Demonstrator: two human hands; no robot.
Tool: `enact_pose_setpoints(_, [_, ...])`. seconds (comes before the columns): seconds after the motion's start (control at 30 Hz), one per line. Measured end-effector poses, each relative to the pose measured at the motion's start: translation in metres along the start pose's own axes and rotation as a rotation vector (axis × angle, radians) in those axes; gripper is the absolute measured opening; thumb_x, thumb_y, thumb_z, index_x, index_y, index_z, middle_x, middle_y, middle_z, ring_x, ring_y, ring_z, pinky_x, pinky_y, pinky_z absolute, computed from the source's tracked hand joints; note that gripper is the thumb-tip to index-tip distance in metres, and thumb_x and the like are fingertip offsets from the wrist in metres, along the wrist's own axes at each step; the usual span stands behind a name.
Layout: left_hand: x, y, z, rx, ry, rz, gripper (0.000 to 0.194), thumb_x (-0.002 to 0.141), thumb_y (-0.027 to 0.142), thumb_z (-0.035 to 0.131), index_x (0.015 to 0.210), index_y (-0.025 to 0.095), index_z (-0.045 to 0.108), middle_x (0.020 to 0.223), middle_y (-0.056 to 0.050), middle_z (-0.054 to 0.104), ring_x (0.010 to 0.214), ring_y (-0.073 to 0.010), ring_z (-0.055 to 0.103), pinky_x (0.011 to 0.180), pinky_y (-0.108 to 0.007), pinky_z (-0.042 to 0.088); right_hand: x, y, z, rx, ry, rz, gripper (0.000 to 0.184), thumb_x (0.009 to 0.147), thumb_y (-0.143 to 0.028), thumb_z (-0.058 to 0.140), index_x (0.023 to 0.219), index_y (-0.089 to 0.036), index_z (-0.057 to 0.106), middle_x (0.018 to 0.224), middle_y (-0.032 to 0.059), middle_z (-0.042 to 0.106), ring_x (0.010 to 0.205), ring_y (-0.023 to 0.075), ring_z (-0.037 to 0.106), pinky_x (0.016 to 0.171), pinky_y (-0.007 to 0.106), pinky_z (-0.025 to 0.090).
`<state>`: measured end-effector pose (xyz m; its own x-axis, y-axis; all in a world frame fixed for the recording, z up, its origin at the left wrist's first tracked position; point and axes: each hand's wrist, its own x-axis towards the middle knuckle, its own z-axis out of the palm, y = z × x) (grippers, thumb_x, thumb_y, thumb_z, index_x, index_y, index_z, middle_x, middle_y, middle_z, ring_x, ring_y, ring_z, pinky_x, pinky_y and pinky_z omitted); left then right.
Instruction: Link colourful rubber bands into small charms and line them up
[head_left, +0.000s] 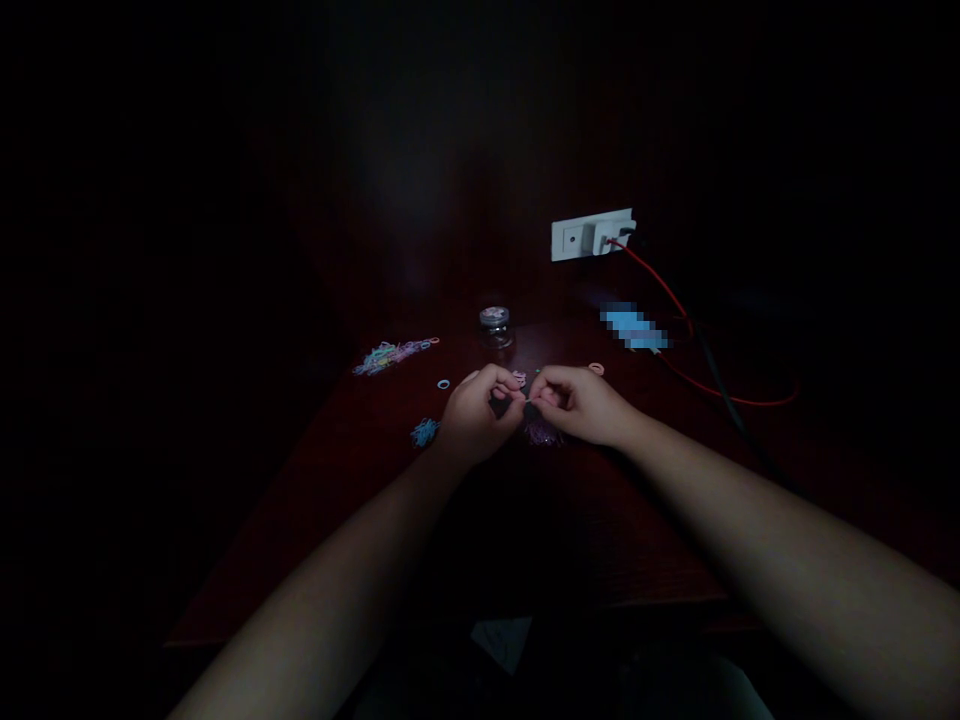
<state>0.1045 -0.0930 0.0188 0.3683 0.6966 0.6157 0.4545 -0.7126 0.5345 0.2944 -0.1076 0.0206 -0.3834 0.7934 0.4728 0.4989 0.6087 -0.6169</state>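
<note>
Head view: thin, stringy purple bands (544, 433) and a tangled blue clump (425, 432) lie on the dark red, faintly glossy tabletop (300, 520). Just beyond, left hand (476, 415) and right hand (589, 402) meet, each grip closed to a fingertip pinch on a small pale piece (527, 401), too tiny to identify. Farther are a multicoloured loop pile (390, 356), round clear jar (495, 330) and flat white socket (571, 240).

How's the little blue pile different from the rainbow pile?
The blue pile is one colour, but the rainbow pile mixes pink, yellow, green and blue. The blue pile is small and bunched up, while the rainbow pile is bigger and stretched out sideways. Both are heaps of thin, stringy bits on the dark red table.
</note>
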Motion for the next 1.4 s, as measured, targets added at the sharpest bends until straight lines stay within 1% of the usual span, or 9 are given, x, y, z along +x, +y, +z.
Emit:
enact_pose_setpoints(0.23, [-0.0001, 0.0015, -0.0012, -0.006, 0.021, -0.009, 0.008, 0.078, 0.022, 0.062, 0.084, 0.019, 0.057, 0.084, -0.001, 0.065, 0.074, -0.0126, 0.058, 0.072, -0.026, 0.047, -0.0002, -0.0028, 0.0007, 0.071, 0.008, 0.015, 0.010, 0.079, -0.024, 0.057, 0.080, -0.015, 0.058, 0.063, -0.0026, 0.047, 0.055, 0.0085, 0.041, 0.052, 0.022, 0.033])
enact_pose_setpoints(0.5, [0.0004, 0.0017, 0.0002, -0.027, 0.024, 0.006, 0.007, 0.078, 0.022, 0.061, 0.083, 0.019, 0.056, 0.084, -0.002, 0.066, 0.074, -0.0124, 0.058, 0.071, -0.026, 0.048, -0.0001, -0.0002, 0.0011, 0.098, -0.007, 0.012, 0.008, 0.080, -0.022, 0.056, 0.077, -0.015, 0.057, 0.063, -0.0025, 0.048, 0.056, 0.0084, 0.040, 0.053, 0.022, 0.033])
enact_pose_setpoints(0.57, [0.0003, 0.0011, 0.0004, -0.036, 0.010, 0.009, 0.009, 0.078, 0.021, 0.061, 0.085, 0.019, 0.056, 0.085, -0.002, 0.066, 0.075, -0.0126, 0.059, 0.072, -0.026, 0.048, -0.0001, -0.0007, 0.0008, 0.095, 0.000, 0.003, 0.008, 0.079, -0.022, 0.056, 0.076, -0.015, 0.057, 0.063, -0.0025, 0.047, 0.056, 0.0087, 0.040, 0.053, 0.022, 0.033])
enact_pose_setpoints(0.63, [-0.0001, -0.0001, 0.0012, -0.052, -0.011, 0.010, 0.015, 0.077, 0.021, 0.063, 0.090, 0.020, 0.057, 0.088, -0.002, 0.066, 0.078, -0.0133, 0.060, 0.074, -0.027, 0.049, -0.0001, -0.0018, 0.0006, 0.100, 0.016, -0.001, 0.008, 0.079, -0.022, 0.057, 0.075, -0.015, 0.057, 0.062, -0.0027, 0.047, 0.057, 0.0088, 0.040, 0.054, 0.022, 0.033])
enact_pose_setpoints(0.73, [-0.0012, -0.0029, 0.0034, -0.075, -0.051, 0.004, 0.020, 0.076, 0.024, 0.065, 0.095, 0.021, 0.059, 0.093, -0.003, 0.067, 0.083, -0.0146, 0.062, 0.076, -0.028, 0.050, 0.0002, -0.0041, 0.0007, 0.121, 0.023, 0.008, 0.011, 0.079, -0.024, 0.057, 0.073, -0.015, 0.057, 0.060, -0.0031, 0.045, 0.056, 0.0087, 0.039, 0.053, 0.023, 0.031])
enact_pose_setpoints(0.83, [-0.0017, -0.0053, 0.0055, -0.105, -0.074, -0.014, 0.016, 0.078, 0.027, 0.064, 0.093, 0.021, 0.063, 0.089, -0.002, 0.069, 0.080, -0.0137, 0.063, 0.073, -0.027, 0.051, 0.0007, -0.0053, 0.0011, 0.141, 0.036, 0.027, 0.014, 0.080, -0.026, 0.058, 0.072, -0.014, 0.059, 0.059, -0.0033, 0.044, 0.055, 0.0086, 0.038, 0.053, 0.023, 0.030])
enact_pose_setpoints(0.97, [-0.0015, -0.0065, 0.0059, -0.109, -0.049, -0.021, 0.010, 0.079, 0.026, 0.064, 0.087, 0.019, 0.065, 0.081, -0.001, 0.069, 0.073, -0.0120, 0.064, 0.071, -0.025, 0.052, 0.0009, -0.0039, 0.0012, 0.166, 0.065, 0.055, 0.016, 0.079, -0.027, 0.060, 0.072, -0.013, 0.061, 0.058, -0.0033, 0.044, 0.054, 0.0087, 0.038, 0.052, 0.023, 0.030])
enact_pose_setpoints(1.17, [-0.0008, -0.0068, 0.0043, -0.055, -0.056, -0.014, 0.008, 0.078, 0.023, 0.062, 0.085, 0.019, 0.065, 0.081, -0.002, 0.068, 0.074, -0.0135, 0.063, 0.070, -0.026, 0.052, 0.0005, -0.0042, 0.0010, 0.196, 0.066, 0.069, 0.014, 0.078, -0.026, 0.061, 0.070, -0.014, 0.059, 0.057, -0.0039, 0.043, 0.053, 0.0084, 0.038, 0.051, 0.023, 0.030])
enact_pose_setpoints(1.4, [-0.0001, -0.0070, 0.0003, -0.019, -0.067, -0.025, 0.006, 0.078, 0.020, 0.060, 0.081, 0.018, 0.064, 0.078, -0.002, 0.067, 0.071, -0.0129, 0.060, 0.066, -0.026, 0.050, 0.0009, -0.0067, -0.0004, 0.175, 0.094, 0.048, 0.012, 0.077, -0.024, 0.060, 0.069, -0.015, 0.057, 0.057, -0.0038, 0.043, 0.054, 0.0085, 0.038, 0.052, 0.023, 0.030])
